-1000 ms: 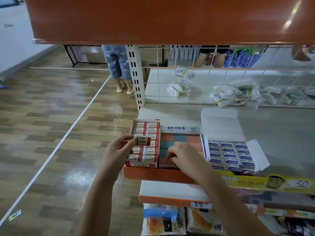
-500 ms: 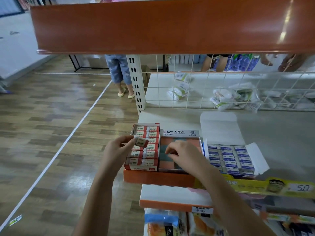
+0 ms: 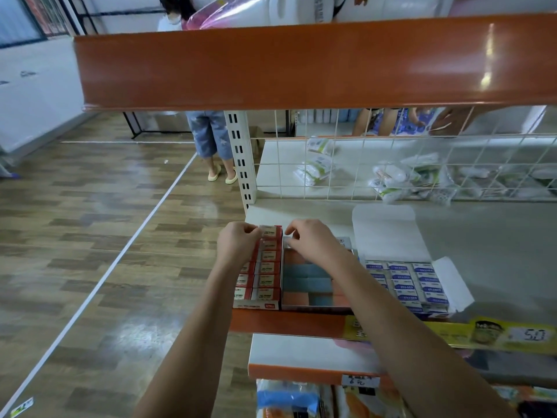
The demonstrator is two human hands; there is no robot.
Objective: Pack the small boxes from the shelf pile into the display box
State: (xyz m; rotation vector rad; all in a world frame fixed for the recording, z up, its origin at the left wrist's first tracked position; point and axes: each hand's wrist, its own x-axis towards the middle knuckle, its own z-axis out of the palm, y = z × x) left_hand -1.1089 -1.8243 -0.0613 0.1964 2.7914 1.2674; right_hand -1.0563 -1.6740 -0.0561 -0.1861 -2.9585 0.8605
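Observation:
A red display box (image 3: 256, 305) sits at the left front of the shelf, filled with rows of small red-and-white boxes (image 3: 266, 268). My left hand (image 3: 238, 245) pinches one small box (image 3: 269, 232) at the far end of that display box. My right hand (image 3: 313, 241) hovers beside it with curled fingers, its tips at the far rim of the middle box (image 3: 313, 285) of orange and blue blocks. Whether those fingertips hold anything is hidden.
An open white box (image 3: 407, 282) of blue-labelled small boxes lies to the right, lid flap up. An orange upper shelf (image 3: 301, 61) overhangs. A wire grid (image 3: 391, 164) backs the shelf, with white packets behind it. A person in jeans (image 3: 208, 134) stands on the floor beyond.
My left hand carried the small box from the middle of the red display box to its far end. My right hand moved from the coloured blocks to the far rim. The camera tilted up.

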